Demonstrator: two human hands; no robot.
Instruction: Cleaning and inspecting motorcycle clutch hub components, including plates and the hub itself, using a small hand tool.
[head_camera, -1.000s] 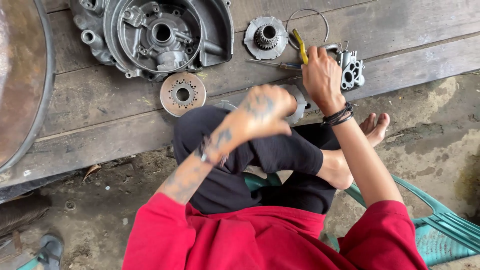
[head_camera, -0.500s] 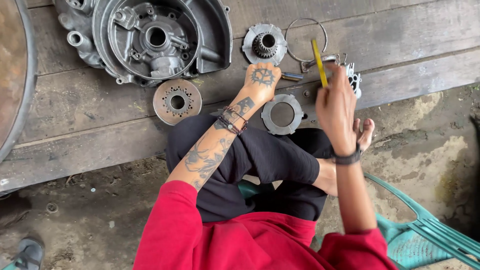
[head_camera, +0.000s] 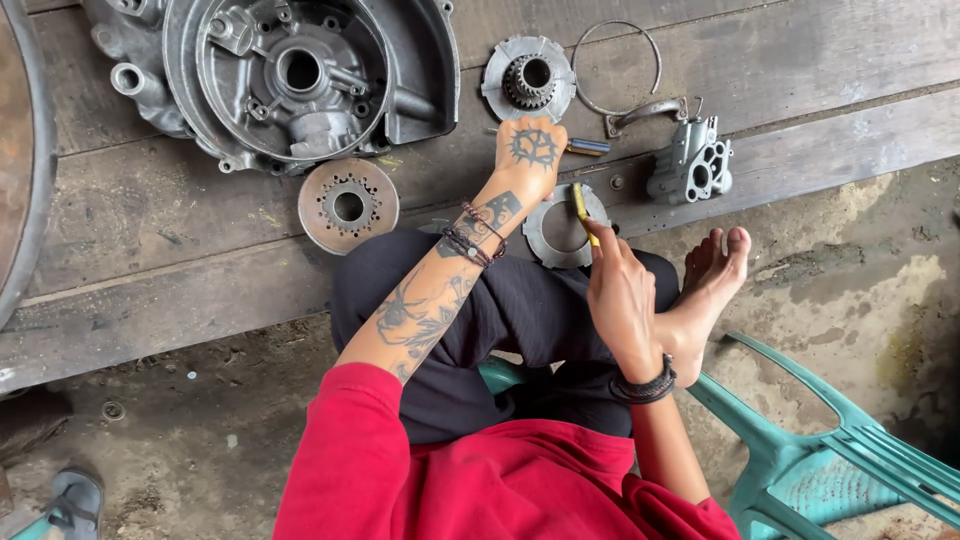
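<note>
My left hand (head_camera: 532, 152) reaches out over the wooden planks (head_camera: 200, 240), fingers curled down beside a small brass-tipped part (head_camera: 588, 147); whether it grips anything is hidden. My right hand (head_camera: 620, 290) holds a yellow-handled tool (head_camera: 582, 208) whose tip rests on a flat metal ring plate (head_camera: 562, 228) just past my knee. A toothed gear on a round plate (head_camera: 528, 78) lies just beyond the left hand. A rusty disc with a toothed hole (head_camera: 348, 205) sits to the left.
A large grey engine casing (head_camera: 300, 70) lies at the back left. A wire ring (head_camera: 616, 68), a bent metal lever (head_camera: 648, 113) and a small cast housing (head_camera: 694, 165) lie at the back right. My bare foot (head_camera: 708, 285) rests near a teal plastic chair (head_camera: 820, 440).
My right hand has come down from the cast housing towards my knee, lowering the yellow tool onto the ring plate. My left hand has stretched further out towards the gear.
</note>
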